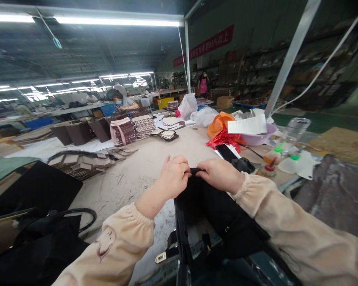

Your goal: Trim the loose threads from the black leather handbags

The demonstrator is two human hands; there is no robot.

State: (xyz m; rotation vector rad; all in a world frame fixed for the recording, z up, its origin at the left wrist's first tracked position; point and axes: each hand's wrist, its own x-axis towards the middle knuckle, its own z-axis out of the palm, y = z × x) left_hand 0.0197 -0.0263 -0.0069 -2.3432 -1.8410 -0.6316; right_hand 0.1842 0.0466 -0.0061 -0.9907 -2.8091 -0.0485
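Note:
A black handbag (226, 216) stands open at the top in front of me, its inside facing up. My left hand (176, 174) pinches the far end of its rim between thumb and fingers. On the same edge, a short way to the right, my right hand (219, 173) is closed with the thumb along the rim. A black strap with a gold metal clasp (160, 257) hangs off the bag's left side. The bag's lower part runs out of view at the bottom.
Black bags (38, 246) lie at the left. Stacked brown panels (123, 133) stand farther back on the table (128, 178). A phone (226, 152), red plastic bag (226, 137), lilac basin (258, 137) and small bottles (292, 163) sit at right. A person (123, 99) works beyond.

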